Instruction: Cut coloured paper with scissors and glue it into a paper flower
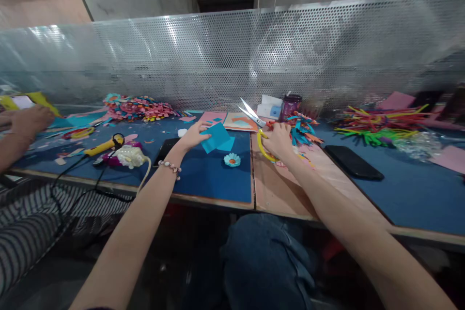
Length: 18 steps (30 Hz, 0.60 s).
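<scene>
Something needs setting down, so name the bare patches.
Bare: blue surface between the paper flower and near edge; also right of the black phone. Crowded: around the yellow-handled tool and along the metal screen.

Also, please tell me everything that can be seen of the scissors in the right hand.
The scissors have shiny metal blades, spread open, and a yellow handle. The right hand holds them raised over the table, the blades pointing forward and to the left. The fingers partly cover the handle.

Craft workshop, paper-strewn shared worktable (214, 184)
</scene>
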Motion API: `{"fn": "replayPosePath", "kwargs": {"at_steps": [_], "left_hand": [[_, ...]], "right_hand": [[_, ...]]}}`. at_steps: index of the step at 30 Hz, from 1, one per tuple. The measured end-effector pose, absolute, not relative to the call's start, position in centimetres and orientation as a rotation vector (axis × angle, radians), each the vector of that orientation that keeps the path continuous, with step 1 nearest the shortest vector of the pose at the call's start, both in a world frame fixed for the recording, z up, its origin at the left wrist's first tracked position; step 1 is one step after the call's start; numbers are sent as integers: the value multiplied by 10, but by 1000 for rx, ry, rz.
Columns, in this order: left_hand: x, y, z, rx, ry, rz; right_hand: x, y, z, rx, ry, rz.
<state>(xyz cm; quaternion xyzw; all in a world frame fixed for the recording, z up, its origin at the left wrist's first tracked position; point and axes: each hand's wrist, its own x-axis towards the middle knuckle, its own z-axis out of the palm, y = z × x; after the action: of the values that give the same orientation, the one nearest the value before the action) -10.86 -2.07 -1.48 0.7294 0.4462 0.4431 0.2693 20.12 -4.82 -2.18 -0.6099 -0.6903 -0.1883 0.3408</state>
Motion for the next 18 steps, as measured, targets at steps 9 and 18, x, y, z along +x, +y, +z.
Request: {"fn": "replayPosePath", "kwargs": {"at_steps": [9,18], "left_hand": [[-104,-11,-19,1438,1057,1525],[-98,-7,-24,1417,1011,1475]], "right_hand": [[195,-55,-14,-1371,-1743,-271],[182,-65,-13,-1447,-1953,126]]}}
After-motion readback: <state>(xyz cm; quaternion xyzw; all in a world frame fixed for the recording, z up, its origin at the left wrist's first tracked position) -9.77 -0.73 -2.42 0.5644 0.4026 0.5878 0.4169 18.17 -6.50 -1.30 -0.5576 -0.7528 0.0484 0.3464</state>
